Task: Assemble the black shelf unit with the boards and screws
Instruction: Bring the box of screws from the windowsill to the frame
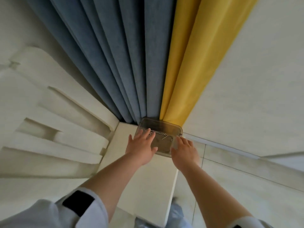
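Item: clear plastic tray point(178, 129), shallow, rounded corners, one. It lies on a white slab-like surface point(148, 175), its far edge tucked under the hem of the curtains, probably parked there to keep small parts out of the way and together. Whether that surface is a bench, a board or a mattress cannot be told.

Contents: screws and small fittings point(162, 134), a loose row across the middle of the tray, plus one thin rod-like piece lying aslant just nearer than the row. At least half a dozen small pieces; an exact count cannot be made at this size.

Hands: two, bare, both arms stretched towards the tray.
- Left hand point(141, 148): over the tray's left near part, fingers point(148, 131) spread, tips at the left end of the screw row. Holding nothing that can be seen.
- Right hand point(185, 150): at the tray's right near corner, fingers loosely spread, laid on or just over the rim. Contact cannot be confirmed.
Judged purpose: taking the tray by both sides to fetch the fasteners.

Beyond the tray: blue-grey curtain point(115, 63), one; yellow curtain point(189, 63), one, to its right.

Left of the tray: white moulded foam packing point(49, 137), one block, several empty recesses.

Black boards: none in view.
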